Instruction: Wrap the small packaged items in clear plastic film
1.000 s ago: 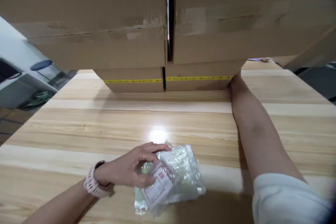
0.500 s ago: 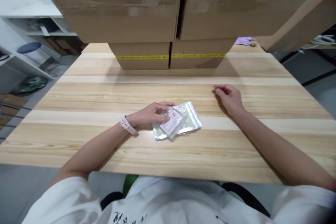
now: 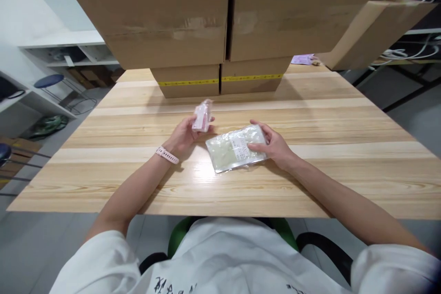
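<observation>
My left hand [image 3: 182, 137], with a pink watch at the wrist, holds a small pink-and-white packet [image 3: 202, 116] lifted a little above the wooden table [image 3: 310, 115]. My right hand [image 3: 272, 144] rests on the right edge of a clear plastic pouch [image 3: 234, 149] with a white label, which lies flat on the table in front of me. The two items are apart, the small packet up and to the left of the pouch.
Stacked cardboard boxes [image 3: 193, 23] fill the back of the table, the lower ones with yellow tape [image 3: 220, 80]. A box flap [image 3: 365, 32] juts out at the right. White shelves [image 3: 65, 50] and a blue stool [image 3: 48, 81] stand to the left.
My left hand lifted the small packet off the pouch and raised it. My right hand came back from the boxes to the pouch's right edge. The view pulled back.
</observation>
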Action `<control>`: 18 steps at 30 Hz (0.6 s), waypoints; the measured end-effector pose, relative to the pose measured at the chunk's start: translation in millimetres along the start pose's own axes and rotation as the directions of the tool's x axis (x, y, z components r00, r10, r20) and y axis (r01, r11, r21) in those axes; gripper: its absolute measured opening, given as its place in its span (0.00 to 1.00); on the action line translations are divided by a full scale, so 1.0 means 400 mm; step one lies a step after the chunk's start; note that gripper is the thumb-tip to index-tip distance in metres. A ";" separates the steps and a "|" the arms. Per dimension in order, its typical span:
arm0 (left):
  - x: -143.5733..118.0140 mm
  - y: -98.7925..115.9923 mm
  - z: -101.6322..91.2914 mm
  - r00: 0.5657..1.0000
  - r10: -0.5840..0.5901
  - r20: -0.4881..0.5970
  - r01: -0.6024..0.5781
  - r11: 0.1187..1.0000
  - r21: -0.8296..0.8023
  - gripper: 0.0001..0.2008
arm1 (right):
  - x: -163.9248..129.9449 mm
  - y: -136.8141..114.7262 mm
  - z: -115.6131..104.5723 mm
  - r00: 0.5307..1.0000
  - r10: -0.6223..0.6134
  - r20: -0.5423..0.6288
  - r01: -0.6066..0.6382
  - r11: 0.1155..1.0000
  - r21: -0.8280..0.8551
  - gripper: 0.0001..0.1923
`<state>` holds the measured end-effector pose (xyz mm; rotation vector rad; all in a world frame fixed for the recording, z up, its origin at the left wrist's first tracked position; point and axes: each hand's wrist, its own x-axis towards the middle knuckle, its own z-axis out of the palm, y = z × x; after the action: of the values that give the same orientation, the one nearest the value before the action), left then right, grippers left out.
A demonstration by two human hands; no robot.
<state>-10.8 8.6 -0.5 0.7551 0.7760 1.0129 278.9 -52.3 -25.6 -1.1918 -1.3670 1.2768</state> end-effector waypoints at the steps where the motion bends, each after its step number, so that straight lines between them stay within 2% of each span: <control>1: 0.009 0.013 -0.014 0.998 0.031 -0.050 -0.030 1.000 0.006 0.15 | -0.008 -0.008 -0.005 0.996 -0.058 -0.064 0.054 0.997 -0.057 0.39; 2: 0.019 0.023 -0.030 0.993 0.057 -0.107 -0.054 0.998 0.029 0.14 | -0.017 -0.016 -0.009 0.978 -0.162 -0.131 0.143 0.979 -0.146 0.30; 3: 0.028 0.029 -0.044 0.984 0.074 -0.165 -0.065 0.996 0.061 0.12 | -0.028 -0.023 -0.011 0.932 -0.313 -0.181 0.262 0.930 -0.257 0.23; 4: 0.036 0.030 -0.057 0.973 0.083 -0.214 -0.062 0.993 0.100 0.10 | -0.039 -0.028 -0.012 0.849 -0.490 -0.199 0.395 0.838 -0.378 0.17; 6: 0.043 0.022 -0.071 0.957 0.099 -0.273 -0.047 0.980 0.191 0.07 | -0.059 -0.028 -0.011 0.601 -0.789 -0.132 0.595 0.551 -0.585 0.11; 7: 0.041 0.013 -0.070 0.953 0.119 -0.277 -0.051 0.969 0.240 0.07 | -0.065 -0.024 -0.011 0.486 -0.871 -0.069 0.639 0.408 -0.652 0.10; 8: 0.037 0.003 -0.064 0.957 0.135 -0.256 -0.057 0.955 0.291 0.08 | -0.070 -0.017 -0.011 0.410 -0.912 -0.011 0.651 0.300 -0.697 0.10; 9: 0.030 -0.009 -0.052 0.968 0.144 -0.206 -0.067 0.937 0.343 0.09 | -0.072 -0.008 -0.012 0.377 -0.926 0.033 0.645 0.236 -0.726 0.11; 10: 0.021 -0.021 -0.035 0.981 0.143 -0.134 -0.079 0.913 0.400 0.11 | -0.072 0.001 -0.014 0.376 -0.924 0.065 0.636 0.207 -0.744 0.13; 12: 0.004 -0.045 0.009 0.993 0.106 0.050 -0.116 0.822 0.558 0.13 | -0.071 0.017 -0.021 0.416 -0.903 0.109 0.629 0.199 -0.751 0.15; 14: -0.008 -0.066 0.054 0.977 0.082 0.197 -0.202 0.653 0.730 0.14 | -0.071 0.029 -0.029 0.476 -0.866 0.152 0.632 0.217 -0.744 0.15; 16: -0.012 -0.084 0.090 0.953 0.142 0.267 -0.303 0.456 0.837 0.11 | -0.074 0.036 -0.033 0.531 -0.824 0.199 0.632 0.229 -0.741 0.12; 18: -0.012 -0.093 0.113 0.927 0.260 0.271 -0.351 0.343 0.871 0.08 | -0.081 0.044 -0.032 0.563 -0.790 0.241 0.637 0.230 -0.736 0.11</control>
<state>41.6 -16.6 -7.3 1.9888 1.1521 0.8027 297.3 -82.3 -42.0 -0.8864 -2.0562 -0.1943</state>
